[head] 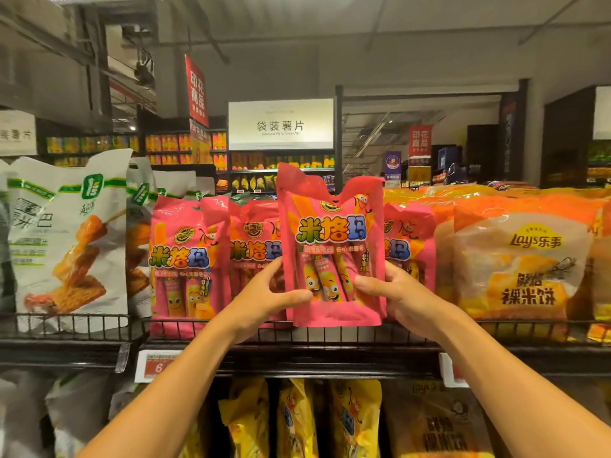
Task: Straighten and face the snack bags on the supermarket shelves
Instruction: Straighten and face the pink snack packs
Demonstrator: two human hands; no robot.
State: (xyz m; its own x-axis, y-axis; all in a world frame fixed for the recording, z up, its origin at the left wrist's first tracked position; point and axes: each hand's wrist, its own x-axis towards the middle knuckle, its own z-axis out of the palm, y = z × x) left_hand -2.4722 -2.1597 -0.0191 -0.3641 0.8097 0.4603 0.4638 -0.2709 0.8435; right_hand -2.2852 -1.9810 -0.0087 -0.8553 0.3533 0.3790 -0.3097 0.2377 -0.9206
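Head view looks up along a wire-fronted shelf [231, 328], and a person holds one pink snack bag [330, 252] out in front of it with both hands. The left hand [264, 292] pinches the bag's lower left corner, thumb across the printed face and fingers behind; the right hand [396, 295] takes the lower right corner the same way, so each grip is clenched on the bag. The bag is upright, label toward the aisle, its bottom edge just above the shelf's low wire rail, its crumpled top edge rising above the neighbours. Behind it stands a row of matching pink bags [180, 256], some leaning and overlapping. To the left of the held bag, beyond that row, are white bags [66, 239]; to its right, orange Lay's bags [522, 262] press close. My guess is that the step in hand is facing this one bag, and that the next move calls for lowering it behind the rail, square with the row. Room looks tight: the gap behind the held bag seems narrow, and the rail could catch the bottom seam. Open space lies toward the aisle and above the row. Below the shelf, yellow bags [297, 421] hang on a lower tier, beside a price tag [158, 365].
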